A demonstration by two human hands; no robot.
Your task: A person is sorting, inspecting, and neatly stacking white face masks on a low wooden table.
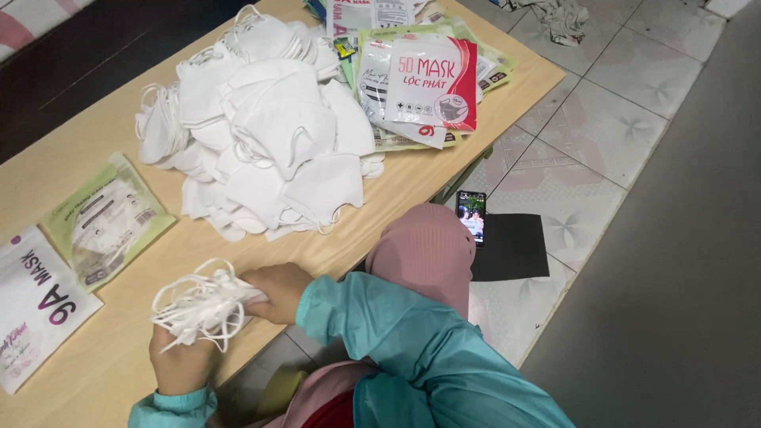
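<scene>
both hands, left [181, 361] and right [277, 292], are clenched on a bundle of masks [202, 305] at the desk [103, 372] edge. best to square the straps flat, i'd say, clear of the pile [265, 135] and pouch [107, 218].

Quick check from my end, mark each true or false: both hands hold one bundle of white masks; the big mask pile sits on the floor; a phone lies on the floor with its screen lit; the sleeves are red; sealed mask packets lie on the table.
1. Both hands hold one bundle of white face masks. True: left hand and right hand grip it together.
2. The big pile of loose white masks sits on the floor. False: it lies on the light wooden table.
3. A black phone lies on the floor, screen lit. True.
4. The sleeves are red. False: the sleeves are teal.
5. Sealed mask packets lie on the table. True.
</scene>
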